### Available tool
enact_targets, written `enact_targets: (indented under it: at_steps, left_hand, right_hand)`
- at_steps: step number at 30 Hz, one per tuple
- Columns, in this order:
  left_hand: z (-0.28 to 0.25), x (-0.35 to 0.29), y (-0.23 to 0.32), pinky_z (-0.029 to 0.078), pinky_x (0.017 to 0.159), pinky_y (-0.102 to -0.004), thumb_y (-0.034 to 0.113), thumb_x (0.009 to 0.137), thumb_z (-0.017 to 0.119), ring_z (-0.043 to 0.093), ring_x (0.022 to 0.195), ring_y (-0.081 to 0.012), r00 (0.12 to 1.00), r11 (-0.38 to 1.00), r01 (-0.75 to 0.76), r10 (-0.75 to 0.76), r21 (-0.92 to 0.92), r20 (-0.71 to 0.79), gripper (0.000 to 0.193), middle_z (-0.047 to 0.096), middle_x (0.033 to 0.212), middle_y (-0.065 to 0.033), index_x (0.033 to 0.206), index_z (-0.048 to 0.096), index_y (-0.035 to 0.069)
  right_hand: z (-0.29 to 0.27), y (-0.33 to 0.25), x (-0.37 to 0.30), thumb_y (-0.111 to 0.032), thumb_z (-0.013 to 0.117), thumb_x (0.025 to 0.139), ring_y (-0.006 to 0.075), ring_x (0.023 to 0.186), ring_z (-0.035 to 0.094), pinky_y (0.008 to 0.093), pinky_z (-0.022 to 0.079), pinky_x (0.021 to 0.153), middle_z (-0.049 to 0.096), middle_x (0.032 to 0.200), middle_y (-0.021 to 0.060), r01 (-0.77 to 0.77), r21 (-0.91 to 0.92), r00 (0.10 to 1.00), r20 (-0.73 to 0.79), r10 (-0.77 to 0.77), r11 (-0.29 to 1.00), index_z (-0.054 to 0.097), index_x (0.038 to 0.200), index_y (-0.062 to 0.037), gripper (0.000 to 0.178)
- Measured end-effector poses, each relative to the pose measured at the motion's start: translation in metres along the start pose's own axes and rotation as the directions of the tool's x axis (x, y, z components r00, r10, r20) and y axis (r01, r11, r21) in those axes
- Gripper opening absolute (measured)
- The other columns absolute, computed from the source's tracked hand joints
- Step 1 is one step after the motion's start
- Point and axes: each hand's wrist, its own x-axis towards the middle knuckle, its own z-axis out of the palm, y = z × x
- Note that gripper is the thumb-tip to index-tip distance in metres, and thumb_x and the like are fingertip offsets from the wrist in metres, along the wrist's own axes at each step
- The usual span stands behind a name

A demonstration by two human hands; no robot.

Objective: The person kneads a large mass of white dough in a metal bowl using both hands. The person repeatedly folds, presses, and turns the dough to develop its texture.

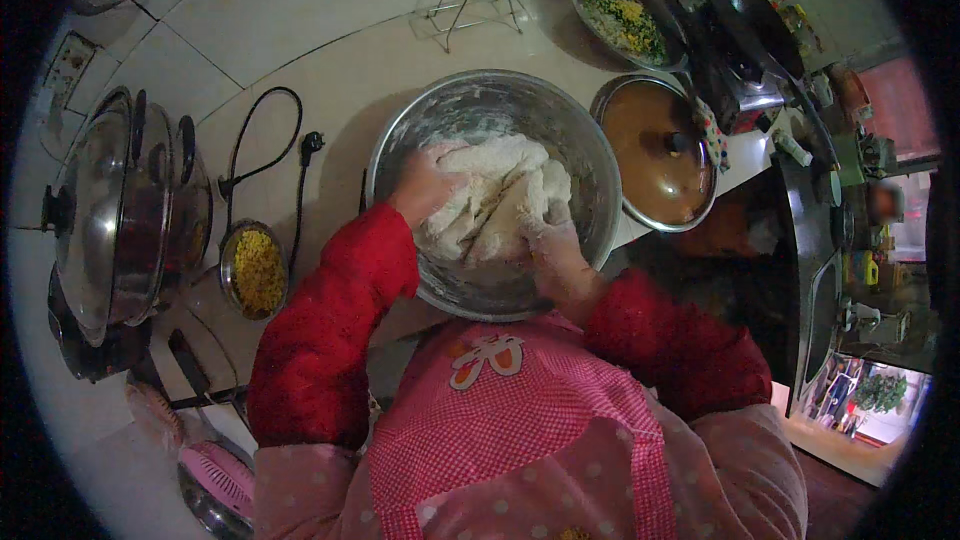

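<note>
A large pale, floury lump of dough (492, 202) lies in a wide steel bowl (590, 130) on the counter in front of me. At the dough's left side, my left hand (428, 183) grips it, with the fingers partly sunk into or hidden by its folds. My right hand (560, 258) holds the near right side of the dough, flour coating its fingers. The dough is creased and folded in the middle. Dry flour clings to the inner wall of the bowl.
On the left stand a lidded steel pot (110, 220), a small bowl of yellow crumbly food (256, 272) and a black power cord (300, 180). To the right are a glass-lidded pan (655, 155), a bowl of chopped greens (628, 25) and a wok (755, 20). A wire rack (470, 5) stands behind.
</note>
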Motion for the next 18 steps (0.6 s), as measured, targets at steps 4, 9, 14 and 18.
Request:
enact_targets:
  at_steps: [4, 9, 14, 18]
  left_hand:
    - [-0.012, -0.017, 0.023, 0.046, 0.085, -0.0272, 0.006, 0.074, 0.068, 0.059, 0.094, -0.016, 0.988, 0.961, 0.152, -0.156, -0.232, -0.001, 0.048, 0.064, 0.107, -0.0104, 0.119, 0.056, -0.003]
    - [-0.024, -0.019, 0.011, 0.044, 0.089, -0.0298, 0.023, 0.091, 0.056, 0.055, 0.103, -0.0172, 0.952, 0.883, 0.3, -0.3, -0.361, 0.058, 0.047, 0.057, 0.118, -0.0102, 0.13, 0.046, -0.001]
    - [-0.011, -0.017, 0.028, 0.039, 0.099, -0.0341, 0.041, 0.091, 0.054, 0.047, 0.12, -0.0252, 0.995, 0.879, 0.098, -0.092, -0.466, 0.035, 0.06, 0.045, 0.135, -0.0119, 0.135, 0.04, 0.002]
    - [0.001, -0.003, 0.013, 0.025, 0.109, -0.048, 0.053, 0.083, 0.06, 0.023, 0.137, -0.0361, 0.99, 0.854, 0.04, -0.105, 0.519, 0.096, 0.085, 0.025, 0.148, -0.0178, 0.146, 0.02, 0.011]
  right_hand:
    - [0.029, -0.065, -0.006, -0.006, 0.06, 0.079, 0.0211, 0.092, 0.056, 0.0323, 0.049, 0.073, 0.055, 0.105, 0.0126, 0.14, -0.284, 0.983, 0.156, -0.098, 0.949, 0.045, 0.12, -0.0003, 0.043]
    - [0.048, -0.063, 0.046, -0.014, 0.06, 0.083, 0.0217, 0.097, 0.056, 0.0343, 0.048, 0.079, 0.056, 0.106, 0.0149, 0.476, -0.527, 0.814, 0.566, -0.127, 0.704, 0.05, 0.116, 0.0024, 0.038]
    - [0.06, -0.06, 0.085, -0.013, 0.052, 0.089, 0.027, 0.098, 0.057, 0.038, 0.047, 0.087, 0.059, 0.109, 0.0161, 0.819, -0.397, 0.461, 0.885, -0.062, 0.413, 0.055, 0.112, 0.0041, 0.029]
    - [0.038, -0.096, 0.111, -0.014, 0.058, 0.086, 0.0281, 0.106, 0.054, 0.0373, 0.046, 0.089, 0.058, 0.115, 0.0131, 0.775, -0.396, 0.342, 0.918, 0.2, 0.493, 0.057, 0.113, -0.0026, 0.029]
